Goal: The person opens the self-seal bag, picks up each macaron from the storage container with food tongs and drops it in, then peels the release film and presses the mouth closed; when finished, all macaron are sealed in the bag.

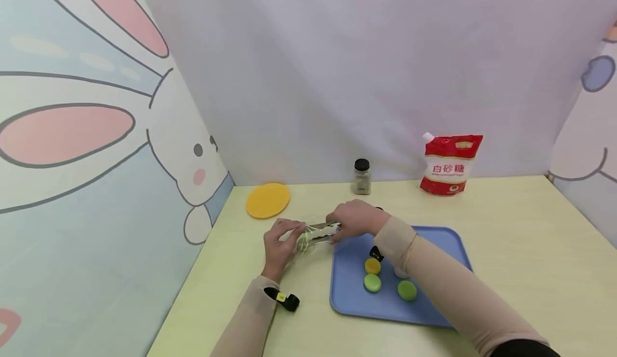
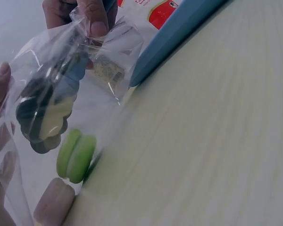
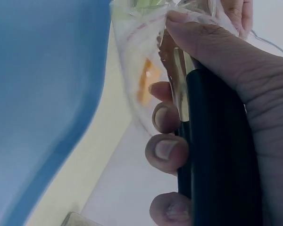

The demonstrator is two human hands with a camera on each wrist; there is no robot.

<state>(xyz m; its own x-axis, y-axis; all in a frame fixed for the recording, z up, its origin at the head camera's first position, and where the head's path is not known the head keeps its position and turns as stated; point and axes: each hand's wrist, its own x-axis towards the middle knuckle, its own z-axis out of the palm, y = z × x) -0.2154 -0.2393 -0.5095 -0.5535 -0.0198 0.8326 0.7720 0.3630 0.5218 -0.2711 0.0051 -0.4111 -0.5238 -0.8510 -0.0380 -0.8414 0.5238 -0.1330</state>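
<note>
A beige right sleeve (image 1: pixel 458 287) lies nearest the head camera, crossing over a blue tray (image 1: pixel 354 306) at an angle from the lower right, with a black band near its lower end. From its cuff the right hand (image 1: pixel 360 218) reaches past the tray's far left corner, its fingers and thumb curled round a pair of black-handled tongs (image 3: pixel 221 150). The metal ends of the tongs, wavy-edged, point into a clear plastic bag (image 1: pixel 305 245) held in the air over the table (image 1: pixel 520 250), just left of the tray. The left hand (image 1: pixel 281 244) pinches the bag between thumb and fingers on its other side. Down inside the bag sit a lime macaron (image 2: pixel 76 155) and, beside it, a dusky pink macaron (image 2: pixel 54 202); the tong ends are close to the lime one, though through the shiny film I can't quite tell whether they touch it. On the tray, partly covered by the sleeve, are a yellow macaron (image 1: pixel 373 265), two light green macarons (image 1: pixel 372 283) and a whitish one. Farther back on the table stand a round yellow disc lying flat (image 1: pixel 268 200), a black-lidded jar (image 1: pixel 362 177) and a red and white pouch (image 1: pixel 450 165), the last two near the back wall.
</note>
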